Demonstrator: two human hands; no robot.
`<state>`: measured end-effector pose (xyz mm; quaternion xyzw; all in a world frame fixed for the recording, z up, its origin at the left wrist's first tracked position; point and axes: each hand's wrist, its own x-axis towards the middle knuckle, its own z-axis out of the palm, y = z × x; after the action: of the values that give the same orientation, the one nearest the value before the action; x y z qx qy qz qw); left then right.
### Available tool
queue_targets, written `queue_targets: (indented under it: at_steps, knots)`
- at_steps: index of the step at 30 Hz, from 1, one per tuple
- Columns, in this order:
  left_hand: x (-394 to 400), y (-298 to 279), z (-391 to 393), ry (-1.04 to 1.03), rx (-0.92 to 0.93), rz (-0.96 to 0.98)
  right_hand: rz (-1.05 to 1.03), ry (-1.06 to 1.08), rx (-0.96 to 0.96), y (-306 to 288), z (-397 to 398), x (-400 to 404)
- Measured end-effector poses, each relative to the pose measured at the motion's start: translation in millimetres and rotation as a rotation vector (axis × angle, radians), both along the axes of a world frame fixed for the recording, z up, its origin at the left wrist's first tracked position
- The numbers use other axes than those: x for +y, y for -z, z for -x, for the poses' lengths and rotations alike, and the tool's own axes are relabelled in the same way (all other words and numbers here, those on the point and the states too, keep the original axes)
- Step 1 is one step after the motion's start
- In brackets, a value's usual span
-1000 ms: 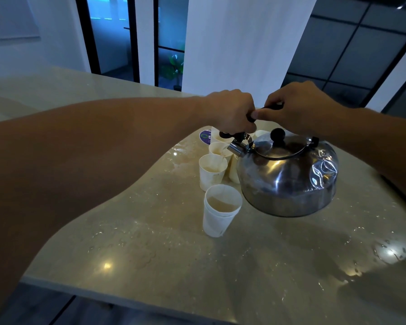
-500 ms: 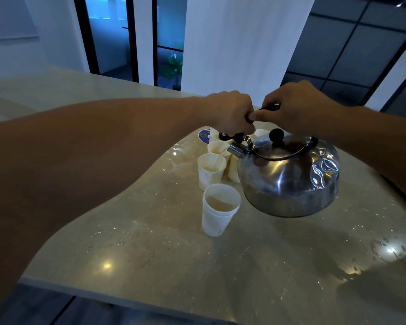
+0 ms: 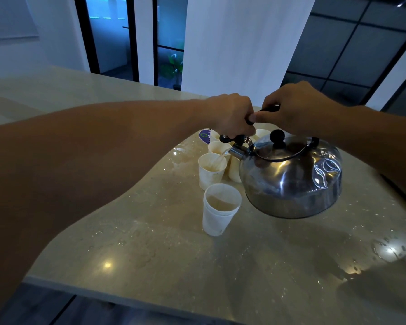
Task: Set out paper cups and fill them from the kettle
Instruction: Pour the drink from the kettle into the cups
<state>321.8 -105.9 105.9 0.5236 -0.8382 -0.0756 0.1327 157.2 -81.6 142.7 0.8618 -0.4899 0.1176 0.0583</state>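
Wet stone counter (image 3: 197, 266). Left hand (image 3: 232, 116) and right hand (image 3: 298, 109) clamp handle of kettle (image 3: 291, 179); stream below left grip enters second cup (image 3: 211, 171). Risk: overtilt overshoots rim, floods counter; light nearest cup (image 3: 220, 208) below gets knocked.

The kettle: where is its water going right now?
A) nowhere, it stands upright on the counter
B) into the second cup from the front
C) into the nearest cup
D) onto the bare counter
B: a thin stream runs from the kettle spout into the second cup, behind the nearest cup.
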Motion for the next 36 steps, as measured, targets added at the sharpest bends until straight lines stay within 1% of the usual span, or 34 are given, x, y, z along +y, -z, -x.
queue_targets:
  at_steps: [9,13,16,20,26,29,33,36]
  knots:
    - [3.5,-0.3,-2.6,0.007,0.009,0.002,0.011,0.005,-0.006,-0.8,-2.5,1.1]
    - [3.0,0.6,-2.8,0.014,-0.014,0.026,0.005,0.011,-0.035,0.1,-1.3,1.5]
    - [1.0,3.9,-4.0,0.009,-0.016,0.083,0.01,0.026,-0.067,1.9,0.8,3.5]
    - [0.2,2.3,-3.2,0.029,-0.022,0.184,0.002,0.075,-0.185,0.4,9.7,6.7]
    - [5.5,-22.6,18.0,0.082,-0.098,0.338,0.061,0.153,-0.286,-15.5,35.2,19.8]
    - [15.4,-28.2,36.6,0.128,-0.162,0.437,0.096,0.172,-0.34,-13.9,52.3,34.4]
    - [31.3,-23.6,70.2,0.196,-0.209,0.472,0.071,0.305,-0.474,-3.4,79.5,49.1]
    - [37.1,-13.6,99.6,0.233,-0.256,0.466,0.04,0.448,-0.504,11.1,102.0,57.8]
